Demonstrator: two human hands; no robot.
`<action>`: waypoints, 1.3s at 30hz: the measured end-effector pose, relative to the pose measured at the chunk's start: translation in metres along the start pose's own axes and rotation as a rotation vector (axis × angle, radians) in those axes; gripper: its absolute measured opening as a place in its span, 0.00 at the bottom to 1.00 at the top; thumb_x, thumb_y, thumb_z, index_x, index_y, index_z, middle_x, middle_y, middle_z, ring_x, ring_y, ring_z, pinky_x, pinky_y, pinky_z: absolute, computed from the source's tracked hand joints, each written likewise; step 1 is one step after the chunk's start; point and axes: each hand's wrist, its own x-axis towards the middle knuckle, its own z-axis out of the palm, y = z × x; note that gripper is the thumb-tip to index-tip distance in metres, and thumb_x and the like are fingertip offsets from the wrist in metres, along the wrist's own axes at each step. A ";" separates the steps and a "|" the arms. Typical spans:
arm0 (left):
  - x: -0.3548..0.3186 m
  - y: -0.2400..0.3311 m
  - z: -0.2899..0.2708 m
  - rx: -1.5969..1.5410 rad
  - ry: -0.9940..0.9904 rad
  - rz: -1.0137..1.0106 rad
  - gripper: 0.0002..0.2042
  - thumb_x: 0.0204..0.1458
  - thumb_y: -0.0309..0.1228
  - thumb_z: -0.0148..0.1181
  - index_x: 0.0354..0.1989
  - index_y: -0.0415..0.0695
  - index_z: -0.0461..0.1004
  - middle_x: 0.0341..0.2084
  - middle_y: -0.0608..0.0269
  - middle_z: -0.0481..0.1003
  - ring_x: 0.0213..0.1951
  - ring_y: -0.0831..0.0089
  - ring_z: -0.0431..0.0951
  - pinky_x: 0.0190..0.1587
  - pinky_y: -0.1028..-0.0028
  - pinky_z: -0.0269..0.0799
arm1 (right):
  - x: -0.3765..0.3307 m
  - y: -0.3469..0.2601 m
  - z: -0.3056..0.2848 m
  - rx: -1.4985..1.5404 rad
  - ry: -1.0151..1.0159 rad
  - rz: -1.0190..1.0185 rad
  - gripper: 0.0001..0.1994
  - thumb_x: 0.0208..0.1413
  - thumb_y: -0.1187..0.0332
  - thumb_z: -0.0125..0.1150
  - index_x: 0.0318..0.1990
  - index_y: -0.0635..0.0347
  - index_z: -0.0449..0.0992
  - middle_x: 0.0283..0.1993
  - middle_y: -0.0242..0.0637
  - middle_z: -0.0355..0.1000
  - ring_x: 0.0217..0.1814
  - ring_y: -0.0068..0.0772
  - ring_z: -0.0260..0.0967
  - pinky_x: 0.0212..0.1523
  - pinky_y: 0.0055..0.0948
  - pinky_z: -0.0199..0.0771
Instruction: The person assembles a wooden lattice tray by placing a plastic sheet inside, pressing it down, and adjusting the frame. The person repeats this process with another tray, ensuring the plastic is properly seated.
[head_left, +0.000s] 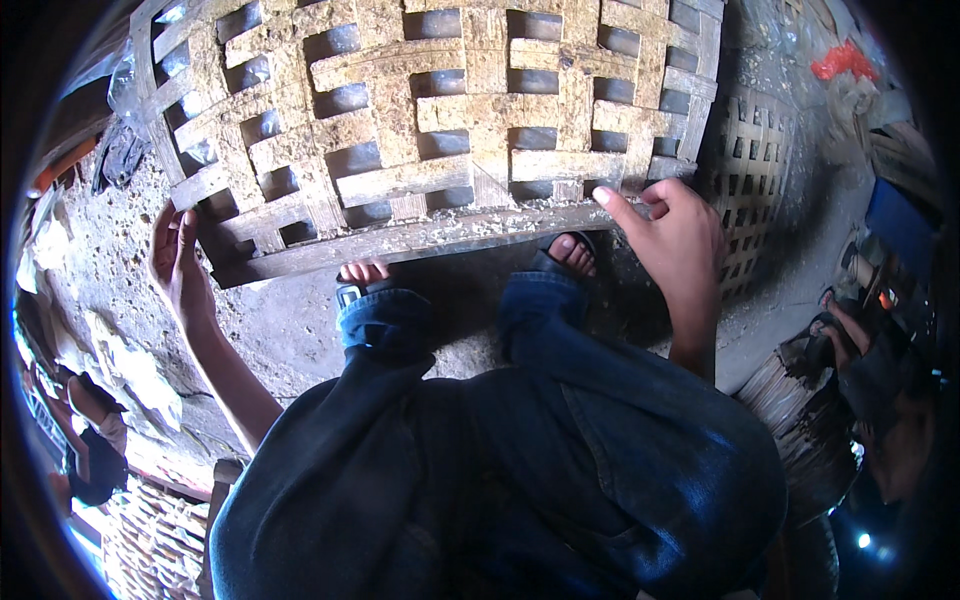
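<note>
A large woven bamboo rack (490, 105) with square gaps is tilted up in front of me, its wooden near rail (420, 235) speckled with pale crumbs. My left hand (182, 270) is at its lower left corner, thumb and fingers around the edge; the fingertips are partly hidden. At the lower right corner, my right hand (685, 235) grips the rail, thumb on the near side and fingers curled over the edge. Bluish, shiny material shows through the gaps.
Another woven rack (755, 185) stands to the right, with a red plastic bag (845, 62) beyond it. Bundled slats (800, 400) lie at lower right near another person's feet (840, 320). A second person (95, 440) is at the left, by stacked pale sticks (155, 530).
</note>
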 end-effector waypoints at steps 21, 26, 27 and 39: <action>0.001 -0.014 -0.007 0.008 0.010 -0.022 0.22 0.65 0.29 0.63 0.65 0.35 0.70 0.47 0.64 0.78 0.47 0.83 0.76 0.53 0.83 0.69 | 0.012 0.020 0.029 0.141 0.001 -0.115 0.17 0.53 0.57 0.71 0.33 0.65 0.82 0.33 0.55 0.80 0.39 0.58 0.79 0.41 0.48 0.76; 0.001 -0.017 -0.010 0.023 0.012 -0.015 0.21 0.65 0.29 0.62 0.63 0.35 0.71 0.48 0.63 0.78 0.48 0.82 0.76 0.53 0.82 0.69 | 0.008 0.027 0.039 0.163 0.120 -0.314 0.12 0.58 0.67 0.70 0.32 0.69 0.79 0.23 0.45 0.78 0.24 0.32 0.78 0.29 0.32 0.74; 0.001 -0.018 -0.009 0.028 0.015 -0.009 0.20 0.65 0.29 0.62 0.63 0.35 0.71 0.49 0.63 0.78 0.48 0.82 0.76 0.53 0.82 0.69 | 0.008 0.030 0.042 0.183 0.135 -0.367 0.11 0.59 0.67 0.68 0.32 0.68 0.79 0.23 0.42 0.77 0.24 0.29 0.76 0.28 0.30 0.73; 0.000 -0.016 -0.005 -0.019 0.063 -0.055 0.18 0.63 0.27 0.65 0.60 0.37 0.75 0.50 0.61 0.80 0.52 0.77 0.77 0.58 0.77 0.69 | 0.033 0.159 0.025 0.917 0.422 -0.034 0.07 0.67 0.68 0.60 0.46 0.61 0.79 0.37 0.35 0.77 0.36 0.27 0.77 0.34 0.26 0.75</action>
